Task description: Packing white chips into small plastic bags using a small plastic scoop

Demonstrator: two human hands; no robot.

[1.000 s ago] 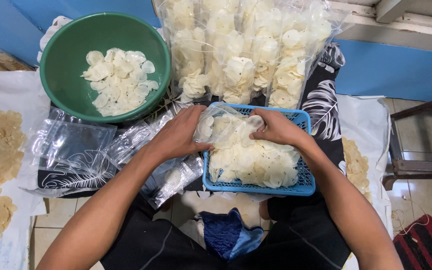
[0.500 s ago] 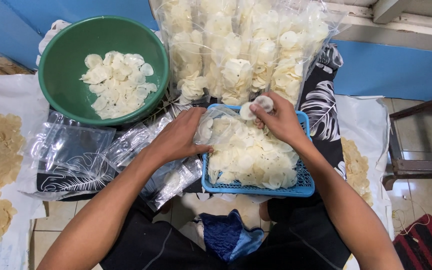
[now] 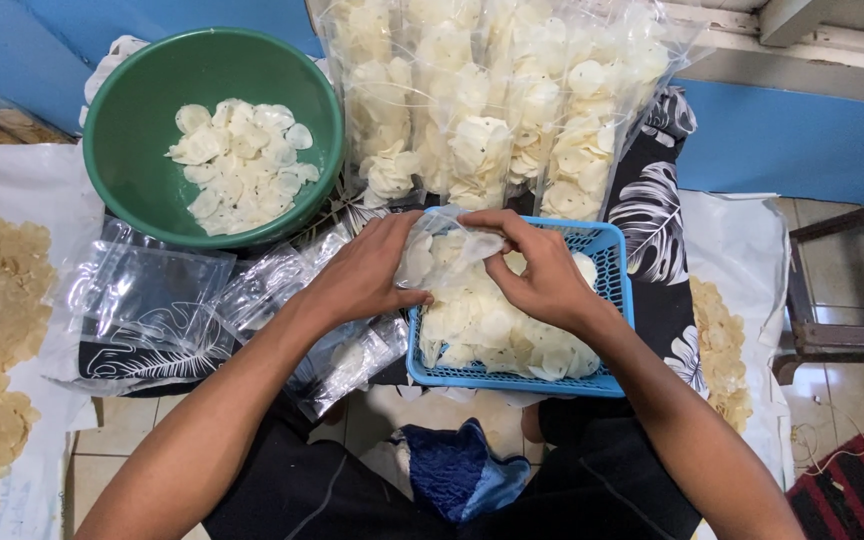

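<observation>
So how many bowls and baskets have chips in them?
2. The green bowl sits at the upper left. The blue basket is in the middle, under the left hand and right hand, which hold a clear bag over it.

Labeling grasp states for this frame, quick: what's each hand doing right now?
Left hand: closed on the edge of the clear plastic bag, holding it over the blue basket.
Right hand: fingers pinched at the bag's mouth, pressing white crackers in.

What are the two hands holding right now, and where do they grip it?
A clear plastic bag partly filled with white chips, over the blue basket. The left hand grips its left edge; the right hand pinches its mouth at the right.
</observation>
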